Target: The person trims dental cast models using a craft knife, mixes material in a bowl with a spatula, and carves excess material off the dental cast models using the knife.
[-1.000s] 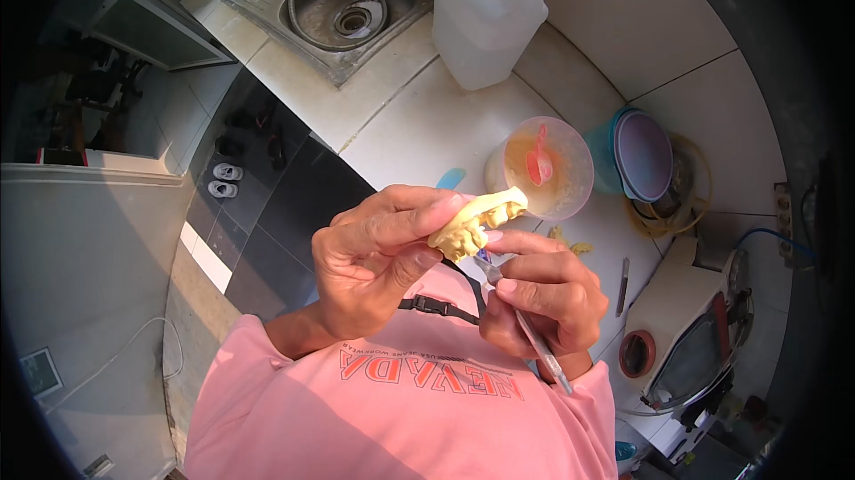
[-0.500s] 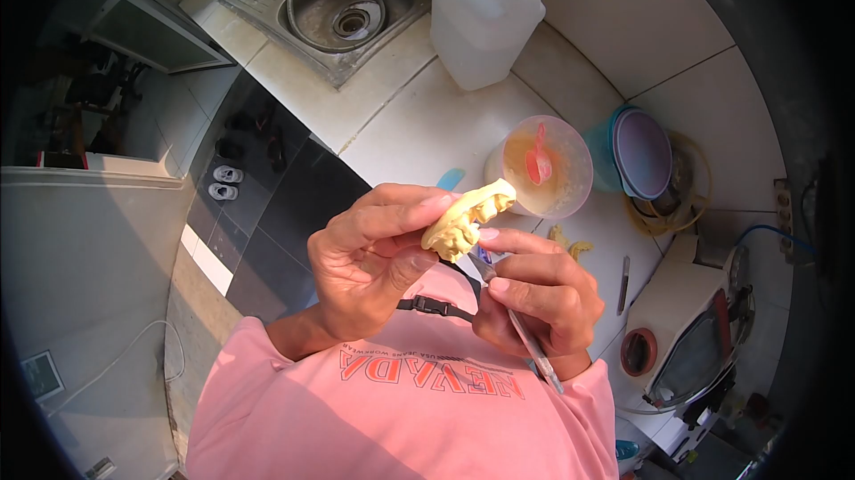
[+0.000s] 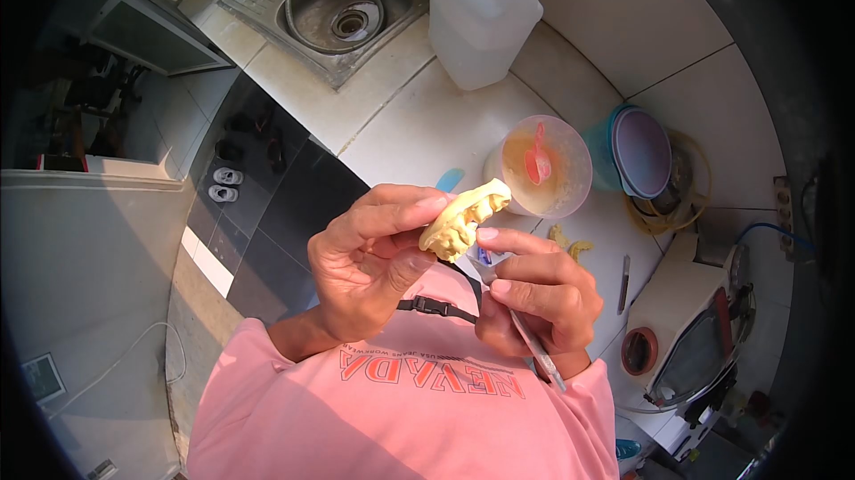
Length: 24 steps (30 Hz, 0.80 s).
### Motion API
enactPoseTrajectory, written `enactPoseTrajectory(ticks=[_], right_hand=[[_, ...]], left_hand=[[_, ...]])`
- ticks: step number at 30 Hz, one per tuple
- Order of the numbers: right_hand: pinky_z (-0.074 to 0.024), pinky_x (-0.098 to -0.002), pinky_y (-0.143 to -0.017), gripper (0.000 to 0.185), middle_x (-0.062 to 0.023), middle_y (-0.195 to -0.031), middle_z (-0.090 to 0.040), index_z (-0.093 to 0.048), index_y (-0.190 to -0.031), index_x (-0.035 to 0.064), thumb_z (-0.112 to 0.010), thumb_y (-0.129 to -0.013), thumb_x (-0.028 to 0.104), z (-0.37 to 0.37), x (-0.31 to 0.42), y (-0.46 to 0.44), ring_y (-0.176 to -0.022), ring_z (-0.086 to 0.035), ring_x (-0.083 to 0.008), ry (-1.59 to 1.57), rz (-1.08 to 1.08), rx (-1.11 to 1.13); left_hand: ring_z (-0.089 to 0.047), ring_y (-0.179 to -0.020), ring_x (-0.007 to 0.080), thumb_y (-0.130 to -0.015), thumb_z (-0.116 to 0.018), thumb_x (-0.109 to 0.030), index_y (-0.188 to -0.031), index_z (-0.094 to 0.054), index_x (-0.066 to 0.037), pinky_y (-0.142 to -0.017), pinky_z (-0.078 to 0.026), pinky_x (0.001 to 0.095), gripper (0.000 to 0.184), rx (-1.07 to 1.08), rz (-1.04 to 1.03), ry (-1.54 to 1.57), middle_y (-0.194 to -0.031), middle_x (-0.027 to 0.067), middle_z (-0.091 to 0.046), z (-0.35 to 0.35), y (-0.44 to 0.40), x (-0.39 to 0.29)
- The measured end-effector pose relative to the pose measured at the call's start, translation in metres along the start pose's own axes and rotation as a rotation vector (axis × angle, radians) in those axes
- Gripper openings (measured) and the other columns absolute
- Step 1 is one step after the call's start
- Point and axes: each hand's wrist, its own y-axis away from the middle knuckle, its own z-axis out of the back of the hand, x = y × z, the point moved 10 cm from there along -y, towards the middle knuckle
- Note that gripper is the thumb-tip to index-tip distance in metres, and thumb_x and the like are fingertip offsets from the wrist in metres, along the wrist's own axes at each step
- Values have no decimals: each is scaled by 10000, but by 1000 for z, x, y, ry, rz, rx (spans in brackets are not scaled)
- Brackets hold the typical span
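Note:
A yellow dental cast (image 3: 461, 222) with tooth shapes along its curved edge is pinched between the thumb and fingers of my left hand (image 3: 370, 257). Just to the right, my right hand (image 3: 543, 297) grips a thin metal tool (image 3: 536, 348), whose handle points down toward the shirt. The tool's working end is near the cast, but I cannot make out whether it touches. The index fingertip of my right hand is at the cast's lower right edge.
Behind my hands stand a translucent tub (image 3: 570, 182) with a red scoop (image 3: 538, 159), a white jug (image 3: 485, 21) and a sink (image 3: 343, 12). Rightward are teal containers (image 3: 634, 152), another slim tool (image 3: 623, 284), yellow pieces (image 3: 570, 244) and a boxy machine (image 3: 681, 337).
The cast has shifted slightly left and up and is tilted a little differently in my left hand. My right hand and the tool have moved slightly left.

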Motion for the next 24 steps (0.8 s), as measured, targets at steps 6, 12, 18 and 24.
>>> enactPoseTrajectory(ticks=[6,12,18,24], right_hand=[[-602,-390,-716,312,-140,-764,-623,-588,-933,-10,-677,-658,-128,-3,0,-1,-829,-723,-362,42,43,14],[-589,-319,-652,299,-86,-796,-631,-634,-859,14,-746,-609,-106,-1,-2,2,-847,-729,-306,84,21,-59],[-567,-293,-599,534,-54,-812,-588,-741,-1014,84,-731,-502,-65,1,-3,-1,-707,-658,-209,230,12,-16],[-569,-302,-610,615,-41,-800,-550,-760,-1073,133,-732,-477,-18,-5,-6,-2,-646,-598,-167,373,-9,64]], left_hand=[[-629,-1102,282,-918,-632,-1,-1266,-564,-4,-922,-555,362,354,-3,14,1,-1219,220,-569,0,1,2],[-630,-1097,276,-921,-638,-15,-1261,-566,-8,-922,-554,359,348,-16,10,-8,-1224,214,-567,1,2,5],[-607,-1110,219,-921,-631,18,-1253,-573,43,-919,-544,310,338,-26,32,83,-1233,194,-571,0,0,5],[-618,-1093,206,-927,-626,8,-1250,-572,47,-902,-555,303,329,-43,77,72,-1213,180,-592,3,1,12]])
